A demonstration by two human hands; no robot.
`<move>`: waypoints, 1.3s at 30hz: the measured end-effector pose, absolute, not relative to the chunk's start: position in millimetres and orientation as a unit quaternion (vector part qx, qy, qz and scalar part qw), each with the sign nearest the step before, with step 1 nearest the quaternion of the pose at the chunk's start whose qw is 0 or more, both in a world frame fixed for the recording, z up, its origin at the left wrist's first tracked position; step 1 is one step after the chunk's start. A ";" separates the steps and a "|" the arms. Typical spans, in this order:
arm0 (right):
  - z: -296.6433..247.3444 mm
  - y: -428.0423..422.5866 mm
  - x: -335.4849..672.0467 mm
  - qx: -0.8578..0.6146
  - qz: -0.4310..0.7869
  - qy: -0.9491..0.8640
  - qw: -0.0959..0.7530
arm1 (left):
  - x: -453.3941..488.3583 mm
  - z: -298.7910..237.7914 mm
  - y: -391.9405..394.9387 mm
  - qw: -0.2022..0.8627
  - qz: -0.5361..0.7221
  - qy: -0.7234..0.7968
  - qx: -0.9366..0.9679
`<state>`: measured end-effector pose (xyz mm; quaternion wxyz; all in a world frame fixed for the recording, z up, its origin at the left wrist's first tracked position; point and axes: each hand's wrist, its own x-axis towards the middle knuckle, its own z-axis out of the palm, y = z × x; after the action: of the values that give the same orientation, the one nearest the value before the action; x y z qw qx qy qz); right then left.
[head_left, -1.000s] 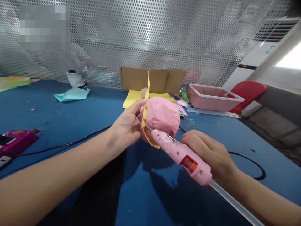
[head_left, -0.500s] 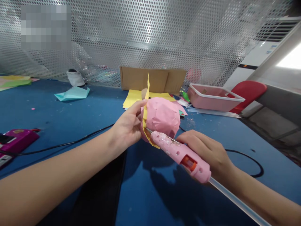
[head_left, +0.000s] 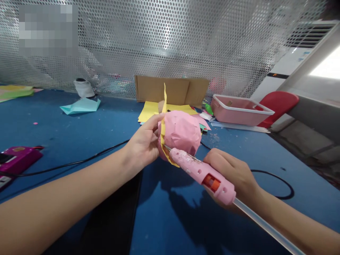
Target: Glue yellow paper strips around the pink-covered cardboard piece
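My left hand (head_left: 143,143) grips a rounded pink paper shape (head_left: 182,131) from its left side, held above the blue table (head_left: 79,131). A yellow paper strip (head_left: 164,117) runs along the shape's left edge and sticks up above it. My right hand (head_left: 233,175) is wrapped round a pink hot glue gun (head_left: 202,175). The gun's metal nozzle touches the seam where the yellow strip meets the pink paper. A clear glue stick (head_left: 268,228) juts out of the gun's rear toward the lower right.
A black cable (head_left: 281,184) loops on the table at right. A pink tray (head_left: 240,109), yellow sheets (head_left: 148,108) and a cardboard piece (head_left: 172,90) lie at the back. Folded teal paper (head_left: 79,105) sits back left, a magenta device (head_left: 17,157) at far left. Perforated metal screen behind.
The glue gun has shifted slightly left and down along the seam; my right hand's fingers have curled tighter round it. The pink shape and left hand stay nearly still.
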<state>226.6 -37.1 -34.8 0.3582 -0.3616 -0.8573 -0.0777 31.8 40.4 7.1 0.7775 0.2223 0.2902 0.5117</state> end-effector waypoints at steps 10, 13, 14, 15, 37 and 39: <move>-28.8 -36.7 229.6 -0.322 -0.095 -0.870 0.362 | 33.1 10.8 36.4 0.754 0.525 0.328 0.220; -29.0 -36.6 230.6 -0.332 -0.091 -0.866 0.363 | 33.2 8.8 35.7 0.747 0.521 0.328 0.250; -29.3 -36.3 231.0 -0.334 -0.090 -0.865 0.362 | 33.1 7.8 35.6 0.747 0.516 0.323 0.266; -29.8 -36.1 231.3 -0.336 -0.089 -0.865 0.361 | 32.9 6.7 35.6 0.748 0.512 0.315 0.282; -28.9 -39.4 232.2 -0.360 -0.117 -0.859 0.344 | 30.3 -6.7 38.8 0.714 0.490 0.308 0.394; -29.0 -38.2 232.1 -0.358 -0.118 -0.861 0.343 | 30.6 -6.7 38.7 0.713 0.488 0.313 0.394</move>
<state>232.1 -38.2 -29.0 0.3425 -0.3577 -0.8607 -0.1184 30.6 38.7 -6.7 0.7130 0.3943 0.3134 0.4878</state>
